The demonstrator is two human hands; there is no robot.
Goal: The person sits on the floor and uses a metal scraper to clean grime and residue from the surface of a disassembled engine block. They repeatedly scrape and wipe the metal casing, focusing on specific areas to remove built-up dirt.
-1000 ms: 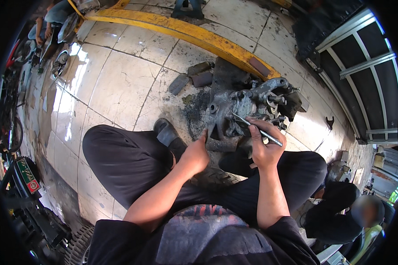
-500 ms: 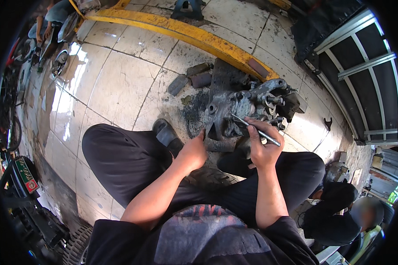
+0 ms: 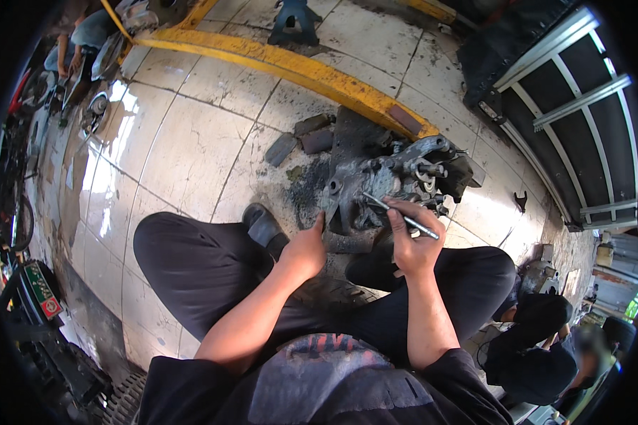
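A grey, grimy metal engine casting (image 3: 397,177) lies on the floor between my feet, with shafts and a lever-like arm on its right side. My left hand (image 3: 306,249) is closed at its near left corner, one digit stretched along the edge and the other fingers partly hidden. In my right hand (image 3: 417,237) a slim silver metal tool (image 3: 422,228) is held like a pen. Its thin tip meets or nearly meets the casting's surface; exact contact is too small to tell.
Beyond the casting runs a yellow metal beam (image 3: 276,60), with several dark blocks (image 3: 282,149) near it. A blue stand (image 3: 294,23) is at the back. A black-and-silver framed panel (image 3: 567,106) stands right. Another person (image 3: 528,347) crouches at lower right; someone else is at far left.
The whole view has tilted slightly, so the casting and beam sit a little lower. Both hands keep about the same place on the casting. The person at lower right has shifted posture.
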